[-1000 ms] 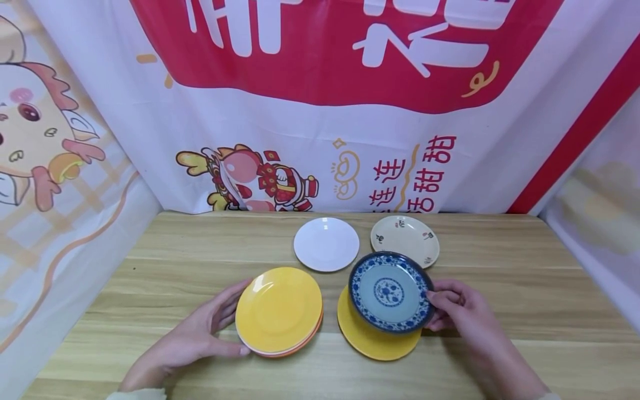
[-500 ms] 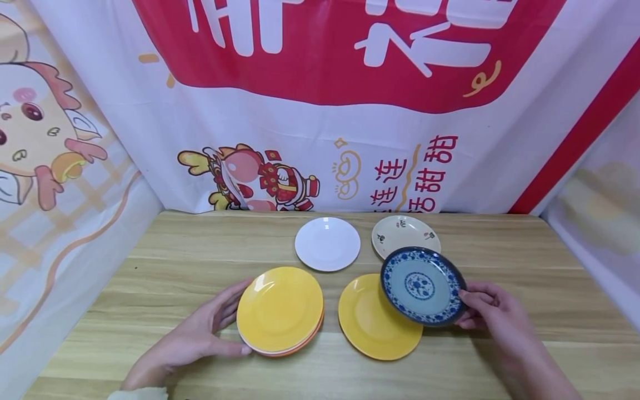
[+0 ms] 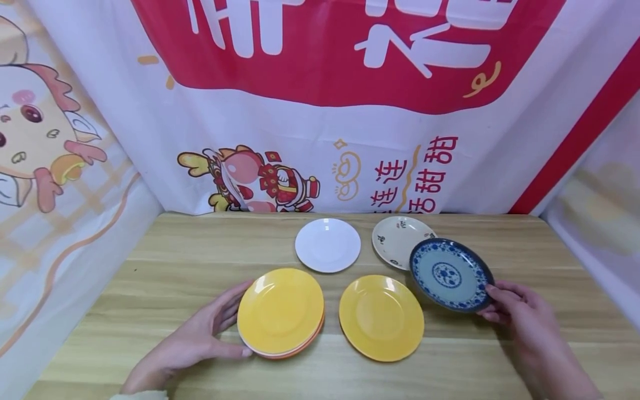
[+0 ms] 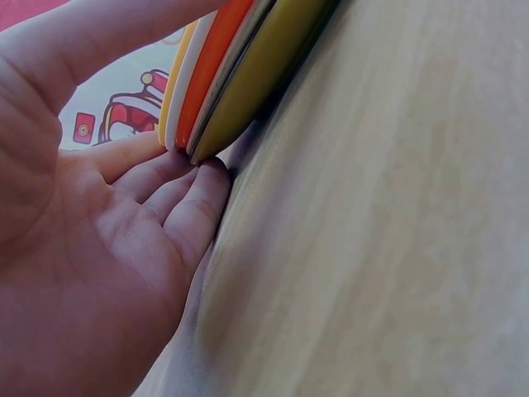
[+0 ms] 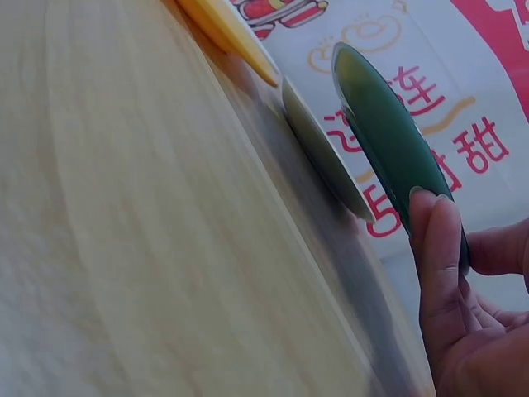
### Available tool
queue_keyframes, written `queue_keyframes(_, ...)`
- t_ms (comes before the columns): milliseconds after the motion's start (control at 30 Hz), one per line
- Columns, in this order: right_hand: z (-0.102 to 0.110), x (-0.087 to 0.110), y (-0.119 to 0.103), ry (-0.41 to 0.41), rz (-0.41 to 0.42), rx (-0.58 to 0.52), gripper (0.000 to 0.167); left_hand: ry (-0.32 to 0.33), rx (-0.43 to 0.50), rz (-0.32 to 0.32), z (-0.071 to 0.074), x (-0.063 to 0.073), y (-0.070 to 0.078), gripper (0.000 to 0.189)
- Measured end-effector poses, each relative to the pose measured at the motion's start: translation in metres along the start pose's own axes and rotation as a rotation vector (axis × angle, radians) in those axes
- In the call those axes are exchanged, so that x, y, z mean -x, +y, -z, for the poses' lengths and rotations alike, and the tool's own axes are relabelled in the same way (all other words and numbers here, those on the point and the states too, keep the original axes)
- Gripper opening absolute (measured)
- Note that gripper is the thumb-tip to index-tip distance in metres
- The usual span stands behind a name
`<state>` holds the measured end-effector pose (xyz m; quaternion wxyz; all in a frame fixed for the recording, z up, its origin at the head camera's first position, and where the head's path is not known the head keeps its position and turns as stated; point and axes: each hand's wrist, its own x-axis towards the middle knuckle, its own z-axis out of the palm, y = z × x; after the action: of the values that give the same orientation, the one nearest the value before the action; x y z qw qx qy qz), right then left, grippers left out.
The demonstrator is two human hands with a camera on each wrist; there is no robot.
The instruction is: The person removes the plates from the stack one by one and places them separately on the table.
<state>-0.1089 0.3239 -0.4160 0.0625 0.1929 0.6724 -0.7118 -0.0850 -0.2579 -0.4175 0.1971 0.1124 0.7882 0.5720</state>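
My right hand (image 3: pixel 530 322) pinches the rim of a blue-and-white patterned plate (image 3: pixel 446 274), thumb on top and fingers beneath. In the right wrist view the plate's dark green underside (image 5: pixel 393 136) is raised off the table, tilted. My left hand (image 3: pixel 205 328) rests against the left side of a stack of plates (image 3: pixel 281 311), fingers extended and thumb at the near rim. The left wrist view shows fingertips (image 4: pixel 202 186) right at the rims of the stack, which has yellow, white, orange and olive-coloured edges. A single yellow plate (image 3: pixel 381 318) lies between the stack and the right hand.
A white plate (image 3: pixel 327 245) lies farther back on the wooden table (image 3: pixel 215 244). Beside it is a cream plate (image 3: pixel 395 241) with small printed figures, partly overlapped by the held plate. A printed cloth (image 3: pixel 320 128) hangs along the table's back edge.
My right hand has carried the patterned plate to the right, from over the single yellow plate, which is now fully uncovered. The left hand and the stack stay in place.
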Motion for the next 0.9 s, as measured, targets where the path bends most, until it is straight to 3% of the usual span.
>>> queue_keyframes(133, 0.009, -0.006, 0.000, 0.042, 0.012, -0.075, 0.004, -0.005, 0.017, 0.008, -0.001, -0.002, 0.001, 0.111)
queue_keyframes(300, 0.018, -0.016, -0.001, 0.118, -0.008, -0.118, 0.012, -0.006, 0.013, 0.013, -0.001, -0.001, 0.000, 0.111)
queue_keyframes(500, 0.027, -0.031, -0.007, 0.226, -0.091, -0.116, 0.013, -0.006, 0.017, 0.025, 0.000, 0.000, 0.000, 0.111)
queue_keyframes(667, 0.034, -0.042, -0.009, 0.267, -0.095, -0.119, 0.013, -0.005, 0.024, 0.035, -0.001, -0.001, 0.002, 0.111)
queue_keyframes(900, 0.038, -0.053, -0.016, 0.301, -0.108, -0.030, 0.063, -0.002, 0.026, 0.024, -0.001, -0.001, 0.001, 0.110)
